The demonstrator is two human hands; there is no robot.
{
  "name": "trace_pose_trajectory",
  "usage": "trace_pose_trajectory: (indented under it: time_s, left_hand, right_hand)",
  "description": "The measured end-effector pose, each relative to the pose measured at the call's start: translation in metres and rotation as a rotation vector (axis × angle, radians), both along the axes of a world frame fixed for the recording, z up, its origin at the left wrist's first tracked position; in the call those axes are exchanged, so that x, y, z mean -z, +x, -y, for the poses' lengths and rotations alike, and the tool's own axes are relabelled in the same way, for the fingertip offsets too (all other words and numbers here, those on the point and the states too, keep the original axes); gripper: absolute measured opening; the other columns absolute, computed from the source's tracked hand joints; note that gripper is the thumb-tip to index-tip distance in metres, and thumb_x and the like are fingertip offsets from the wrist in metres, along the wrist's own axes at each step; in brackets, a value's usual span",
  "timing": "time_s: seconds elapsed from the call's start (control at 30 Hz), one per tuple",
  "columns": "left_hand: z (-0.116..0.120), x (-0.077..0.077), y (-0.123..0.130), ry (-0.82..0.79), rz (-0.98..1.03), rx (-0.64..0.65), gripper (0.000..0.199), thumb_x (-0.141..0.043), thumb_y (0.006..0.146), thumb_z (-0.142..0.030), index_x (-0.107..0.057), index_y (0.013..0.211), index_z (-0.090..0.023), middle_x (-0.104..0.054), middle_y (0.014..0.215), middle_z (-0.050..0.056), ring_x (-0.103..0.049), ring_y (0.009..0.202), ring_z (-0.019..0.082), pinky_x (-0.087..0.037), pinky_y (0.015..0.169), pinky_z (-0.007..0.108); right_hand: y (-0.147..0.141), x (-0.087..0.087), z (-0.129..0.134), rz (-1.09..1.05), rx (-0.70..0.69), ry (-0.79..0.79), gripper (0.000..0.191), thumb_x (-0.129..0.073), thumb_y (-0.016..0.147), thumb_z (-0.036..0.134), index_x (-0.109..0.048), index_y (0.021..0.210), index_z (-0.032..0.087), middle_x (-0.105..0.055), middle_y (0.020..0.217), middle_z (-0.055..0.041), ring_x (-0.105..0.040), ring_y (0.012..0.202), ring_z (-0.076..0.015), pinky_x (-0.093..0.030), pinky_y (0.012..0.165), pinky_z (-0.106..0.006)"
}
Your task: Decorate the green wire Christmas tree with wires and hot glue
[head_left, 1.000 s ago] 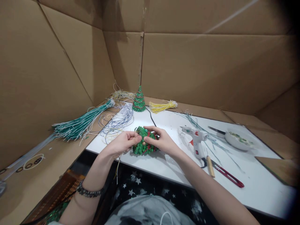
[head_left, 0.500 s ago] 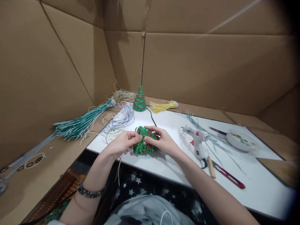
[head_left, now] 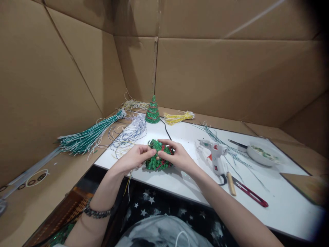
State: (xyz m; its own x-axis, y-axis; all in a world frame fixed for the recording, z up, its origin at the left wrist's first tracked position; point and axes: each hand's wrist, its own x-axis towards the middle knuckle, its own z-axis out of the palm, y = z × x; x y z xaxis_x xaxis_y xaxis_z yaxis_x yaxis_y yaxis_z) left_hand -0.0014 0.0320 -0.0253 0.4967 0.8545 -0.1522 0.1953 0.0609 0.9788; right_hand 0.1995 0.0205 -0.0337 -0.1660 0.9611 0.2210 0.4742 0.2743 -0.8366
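Note:
Both of my hands are at a small green tinsel Christmas tree (head_left: pixel 159 165) with red trim, lying on its side near the white table's front edge. My left hand (head_left: pixel 136 157) is closed at its left end, thumb and index finger pinched against it; yellow and white wires (head_left: pixel 128 187) hang below that hand. Across the tree's top and right side, my right hand (head_left: pixel 174 154) grips it with thumb and fingers. A second green tree (head_left: pixel 152 111) with red bands stands upright at the back of the table.
Left lie green-and-white wires (head_left: pixel 89 133) and tangled blue-white wires (head_left: pixel 135 128); a yellow bundle (head_left: pixel 178 117) lies behind. At right are a glue gun (head_left: pixel 218 157), a wooden-handled tool (head_left: pixel 231 184), red thread snips (head_left: pixel 250 193) and a white bowl (head_left: pixel 262 156). Cardboard walls (head_left: pixel 218 75) surround the table.
My hands stay on the tree with almost the same grip. The view shifts very slightly, and the wires below my left hand swing a little left.

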Motion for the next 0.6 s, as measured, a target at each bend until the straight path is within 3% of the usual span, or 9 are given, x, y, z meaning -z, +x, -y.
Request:
trace_pose_trajectory:
  time_s: [0.2,0.6]
  left_hand:
    - [-0.0002,-0.0001,0.0004,-0.05,0.047,0.04,0.054,-0.07,0.069,-0.068,-0.055,0.07,-0.016,-0.034,0.053,-0.009,-0.023,0.043,0.004,-0.013,0.041,0.021]
    - [-0.0028,0.0038,-0.001,-0.063,0.076,0.019,0.052,-0.072,0.068,-0.066,-0.055,0.072,-0.016,-0.036,0.053,-0.009,-0.023,0.042,0.004,-0.014,0.041,0.021]
  right_hand:
    - [-0.0004,-0.0007,-0.0001,0.007,0.008,-0.011,0.05,-0.071,0.076,0.043,-0.067,0.122,0.024,-0.074,0.105,-0.0045,-0.066,0.088,-0.0207,-0.052,0.081,-0.034]
    - [-0.0008,-0.0006,0.0016,0.003,0.019,0.01,0.047,-0.071,0.076,0.041,-0.068,0.12,0.024,-0.075,0.103,-0.0041,-0.066,0.091,-0.0221,-0.052,0.082,-0.036]
